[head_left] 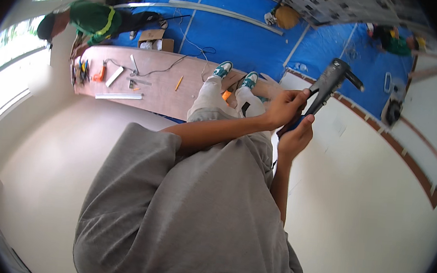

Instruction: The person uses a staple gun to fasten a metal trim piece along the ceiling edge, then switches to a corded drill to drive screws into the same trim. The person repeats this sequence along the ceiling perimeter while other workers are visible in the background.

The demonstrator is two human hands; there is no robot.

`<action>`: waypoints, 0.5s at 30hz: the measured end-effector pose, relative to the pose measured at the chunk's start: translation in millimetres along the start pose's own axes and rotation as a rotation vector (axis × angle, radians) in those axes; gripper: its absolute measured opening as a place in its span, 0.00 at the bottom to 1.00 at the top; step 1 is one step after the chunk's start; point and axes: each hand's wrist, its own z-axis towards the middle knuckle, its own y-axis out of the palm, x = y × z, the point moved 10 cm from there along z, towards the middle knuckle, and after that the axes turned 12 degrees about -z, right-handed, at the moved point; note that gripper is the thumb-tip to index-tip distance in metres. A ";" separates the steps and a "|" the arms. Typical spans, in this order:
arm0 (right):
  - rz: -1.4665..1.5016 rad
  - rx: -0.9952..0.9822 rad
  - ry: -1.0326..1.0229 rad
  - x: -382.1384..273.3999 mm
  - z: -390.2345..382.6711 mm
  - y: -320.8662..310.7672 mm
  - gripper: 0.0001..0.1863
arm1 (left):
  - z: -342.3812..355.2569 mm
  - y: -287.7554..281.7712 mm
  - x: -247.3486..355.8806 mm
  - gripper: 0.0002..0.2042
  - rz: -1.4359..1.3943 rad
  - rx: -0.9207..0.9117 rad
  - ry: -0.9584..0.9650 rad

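Two-handled tool (333, 78), dark, gripped in both your hands

Floor sheet: blue (222, 35), spread beyond your feet.
Wooden platform (155, 87): pale brown, long, under your shoes (223, 69), which are green and white.
Left arm: yours, bent, forearm crossing your front toward the right. Left hand (284, 110): fingers closed around one handle, thumb laid along it toward the head.
Right arm: yours, forearm rising nearly straight. Right hand (295, 139): fingers wrapped about the other handle, thumb pointing up.
Tool, described: held out ahead of you, right of your shoes; handles parted in a narrow V, a touch of blue by your grip; blocky dark head uppermost, a short arm jutting from it to a pale tip.
Orange tool (100, 73): lying on the platform, toward its left end.
Pencil (179, 83): yellow-orange, on the platform, left of your legs.
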 end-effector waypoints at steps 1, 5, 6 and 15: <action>0.002 -0.238 0.100 10.1 6.3 14.6 0.34 | 1.4 1.8 -13.7 0.26 -0.206 -0.026 -0.121; -0.147 -0.523 0.151 37.3 16.3 -4.1 0.28 | -3.9 -28.8 -26.0 0.29 -0.285 0.099 -0.133; -0.237 -0.421 -0.184 20.7 22.5 5.7 0.27 | -6.9 -26.4 -32.1 0.30 -0.380 0.146 -0.107; -0.083 -0.723 -0.207 17.6 -2.3 50.5 0.29 | -46.7 -66.8 -44.5 0.31 -0.376 0.505 0.207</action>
